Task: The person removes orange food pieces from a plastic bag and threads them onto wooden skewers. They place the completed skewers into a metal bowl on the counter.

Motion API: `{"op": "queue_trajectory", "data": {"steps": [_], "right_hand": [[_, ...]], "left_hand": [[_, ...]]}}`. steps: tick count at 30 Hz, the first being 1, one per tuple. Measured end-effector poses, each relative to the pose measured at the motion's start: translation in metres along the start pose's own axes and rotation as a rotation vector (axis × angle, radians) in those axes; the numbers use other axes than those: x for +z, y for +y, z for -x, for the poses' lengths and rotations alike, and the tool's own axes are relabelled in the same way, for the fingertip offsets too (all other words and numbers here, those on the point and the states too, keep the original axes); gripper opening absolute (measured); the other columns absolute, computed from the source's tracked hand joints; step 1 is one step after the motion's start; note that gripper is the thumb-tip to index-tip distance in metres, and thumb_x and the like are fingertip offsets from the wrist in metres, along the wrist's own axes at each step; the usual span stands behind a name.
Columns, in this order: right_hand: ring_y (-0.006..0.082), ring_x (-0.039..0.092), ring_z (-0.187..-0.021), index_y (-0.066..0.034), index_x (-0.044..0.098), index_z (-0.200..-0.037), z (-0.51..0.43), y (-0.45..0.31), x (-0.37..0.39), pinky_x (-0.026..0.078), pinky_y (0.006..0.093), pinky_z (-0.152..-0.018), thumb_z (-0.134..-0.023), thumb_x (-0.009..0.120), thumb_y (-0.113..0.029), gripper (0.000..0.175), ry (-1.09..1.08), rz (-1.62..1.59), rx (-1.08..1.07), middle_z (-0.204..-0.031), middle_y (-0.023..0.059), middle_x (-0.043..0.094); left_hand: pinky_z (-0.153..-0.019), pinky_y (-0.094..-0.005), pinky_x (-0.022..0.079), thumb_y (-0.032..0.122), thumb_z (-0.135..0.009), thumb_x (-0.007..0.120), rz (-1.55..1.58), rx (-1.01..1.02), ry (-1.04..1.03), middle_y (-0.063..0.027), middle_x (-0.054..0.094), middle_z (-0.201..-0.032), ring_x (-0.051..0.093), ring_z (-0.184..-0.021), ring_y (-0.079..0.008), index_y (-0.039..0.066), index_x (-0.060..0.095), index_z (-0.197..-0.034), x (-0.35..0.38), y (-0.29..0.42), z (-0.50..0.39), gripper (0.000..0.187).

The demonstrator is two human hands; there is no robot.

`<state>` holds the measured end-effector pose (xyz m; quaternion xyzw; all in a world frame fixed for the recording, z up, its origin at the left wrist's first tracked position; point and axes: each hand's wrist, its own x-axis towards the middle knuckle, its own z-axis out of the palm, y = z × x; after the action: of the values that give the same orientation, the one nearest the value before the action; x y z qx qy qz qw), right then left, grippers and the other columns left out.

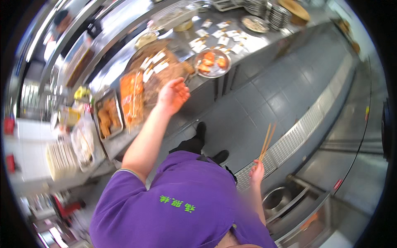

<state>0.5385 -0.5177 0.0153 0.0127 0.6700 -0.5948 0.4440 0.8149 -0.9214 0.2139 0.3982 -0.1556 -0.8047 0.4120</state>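
Observation:
My left hand [174,96] is raised beside the front edge of a round wooden chopping board [173,74], fingers loosely curled and apart, with nothing visible in it. My right hand [257,171] holds a pair of wooden chopsticks [267,141], tips pointing away from me over the floor. On the board lie several small white packets with sticks [161,66]. A round metal plate [229,63] with orange-red food pieces [208,59] stands at the counter edge. Left of the board is a tray of orange food [131,90], next to a metal tray of browned pieces [107,116].
More white packets [223,40] and stacked metal dishes [279,18] are farther along the steel counter. A clear plastic bag [83,142] and stacked white containers [62,158] stand at left. A metal pot [276,198] is at lower right. Another person [62,23] stands behind the shelving.

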Motion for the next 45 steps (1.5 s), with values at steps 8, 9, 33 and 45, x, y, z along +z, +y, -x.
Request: {"op": "queue_trajectory", "data": {"steps": [8, 9, 33, 45], "right_hand": [[0.0047, 0.030, -0.044, -0.0066, 0.059, -0.102, 0.000, -0.060, 0.151, 0.025, 0.0232, -0.040, -0.102, 0.045, -0.027, 0.025, -0.478, 0.268, -0.143, -0.058, -0.0059, 0.036], [0.0045, 0.030, -0.045, -0.0065, 0.059, -0.101, 0.007, -0.064, 0.176, 0.025, 0.0230, -0.040, -0.102, 0.045, -0.026, 0.024, -0.536, 0.301, -0.172, -0.058, -0.0061, 0.036], [0.0346, 0.067, -0.088, -0.0007, 0.052, -0.116, 0.460, 0.258, 0.754, 0.052, 0.0435, -0.076, -0.099, 0.048, -0.036, 0.040, -1.495, 1.001, -0.379, -0.094, 0.0215, 0.068], [0.0315, 0.057, -0.103, -0.0074, 0.064, -0.096, 0.249, 0.021, 0.592, 0.048, 0.0453, -0.079, -0.076, 0.065, -0.015, 0.022, -0.564, 1.858, -1.405, -0.102, 0.0118, 0.060]], "left_hand": [[-0.068, -0.0337, 0.052, 0.019, -0.094, 0.058, 0.207, 0.622, 0.255, 0.0011, 0.062, -0.076, 0.063, -0.073, -0.0163, 0.010, 0.063, -0.103, -0.214, 0.121, 0.222, 0.013], [-0.068, -0.0338, 0.052, 0.019, -0.095, 0.057, 0.237, 0.687, 0.262, 0.0011, 0.063, -0.076, 0.063, -0.073, -0.0163, 0.010, 0.064, -0.102, -0.247, 0.127, 0.249, 0.013], [-0.070, -0.0296, 0.044, 0.014, -0.095, 0.053, 0.229, 0.840, 0.792, -0.0012, 0.055, -0.083, 0.052, -0.078, -0.0153, 0.005, 0.057, -0.112, -0.583, 0.287, 0.430, 0.020], [-0.068, -0.0265, 0.046, 0.014, -0.091, 0.059, -0.238, 0.136, 0.184, -0.0043, 0.062, -0.086, 0.059, -0.075, -0.0132, 0.003, 0.057, -0.111, -0.416, 0.196, 0.200, 0.024]]}}
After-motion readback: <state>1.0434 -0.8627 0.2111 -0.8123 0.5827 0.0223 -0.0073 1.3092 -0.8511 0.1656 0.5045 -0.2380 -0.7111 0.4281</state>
